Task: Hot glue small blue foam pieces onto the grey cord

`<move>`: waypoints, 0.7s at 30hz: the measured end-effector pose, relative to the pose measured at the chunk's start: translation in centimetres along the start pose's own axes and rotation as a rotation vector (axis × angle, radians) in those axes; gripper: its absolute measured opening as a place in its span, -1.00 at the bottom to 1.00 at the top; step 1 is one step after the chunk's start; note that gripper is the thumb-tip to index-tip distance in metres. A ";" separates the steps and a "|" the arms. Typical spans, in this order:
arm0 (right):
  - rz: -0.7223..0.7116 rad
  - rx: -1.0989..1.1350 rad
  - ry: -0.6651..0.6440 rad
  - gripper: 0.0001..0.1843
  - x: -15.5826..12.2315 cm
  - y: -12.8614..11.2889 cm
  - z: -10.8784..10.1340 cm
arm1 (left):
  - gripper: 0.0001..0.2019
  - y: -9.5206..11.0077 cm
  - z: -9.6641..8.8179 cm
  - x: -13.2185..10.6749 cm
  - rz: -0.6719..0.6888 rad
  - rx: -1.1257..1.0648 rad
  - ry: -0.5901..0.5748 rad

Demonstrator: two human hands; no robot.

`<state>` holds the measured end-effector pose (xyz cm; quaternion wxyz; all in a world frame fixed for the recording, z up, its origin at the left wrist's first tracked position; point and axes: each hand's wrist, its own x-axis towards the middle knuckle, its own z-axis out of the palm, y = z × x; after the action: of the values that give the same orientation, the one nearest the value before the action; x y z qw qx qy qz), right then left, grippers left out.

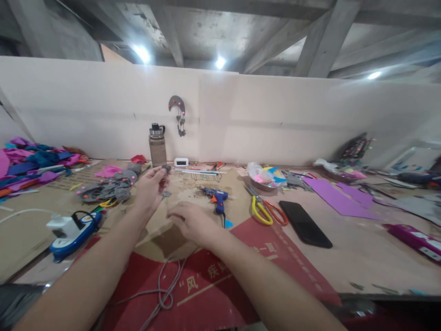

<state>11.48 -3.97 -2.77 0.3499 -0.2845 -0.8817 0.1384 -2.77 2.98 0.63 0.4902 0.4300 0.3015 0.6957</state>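
My left hand (150,187) is raised over the middle of the cardboard, pinching a small dark grey felt piece (167,168) at its fingertips. Lower and to the right, my right hand (193,223) hovers with fingers bent and drawn together; whatever they may hold is hidden. A grey cord (166,292) lies loosely looped on the red printed sheet (213,285) below my hands. Just beyond my right hand rests a blue glue gun (217,195) with an orange trigger. Grey felt pieces with pink beads (110,186) are heaped left of my left hand.
Scissors (265,209) and a black phone (305,224) lie to the right. Behind them stands a bowl of scraps (265,179). A bottle (157,145) stands by the white partition (241,115), where a felt moon ornament (178,105) hangs. A blue power strip (76,236) is at left.
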 end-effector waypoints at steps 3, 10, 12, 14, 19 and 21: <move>-0.126 0.029 -0.167 -0.75 0.2 -0.2 -1.0 | -0.92 1.5 -1.2 1.4 -0.036 -0.190 0.054; 0.614 -0.211 0.252 -0.55 -0.7 5.3 -6.2 | -0.93 2.1 -2.4 2.2 -0.047 -0.277 0.073; 0.857 -0.403 0.153 -0.56 -1.4 7.2 -6.1 | -0.90 1.6 -2.1 1.8 -0.055 -0.183 0.039; 0.925 -0.442 0.059 -0.57 -2.1 8.5 -5.2 | -0.86 1.2 -1.8 1.4 -0.046 -0.104 0.016; 0.963 -0.376 0.085 -0.75 -2.6 9.3 -3.5 | -0.85 0.5 -1.3 0.6 -0.029 0.021 -0.024; 0.954 -0.290 0.146 -0.76 -2.3 9.2 -3.8 | -0.86 0.4 -1.1 0.4 -0.030 0.039 -0.037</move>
<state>19.23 2.21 -5.40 0.2654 -0.7107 -0.6366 0.1385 -3.99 3.19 0.57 0.4977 0.4476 0.3124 0.6741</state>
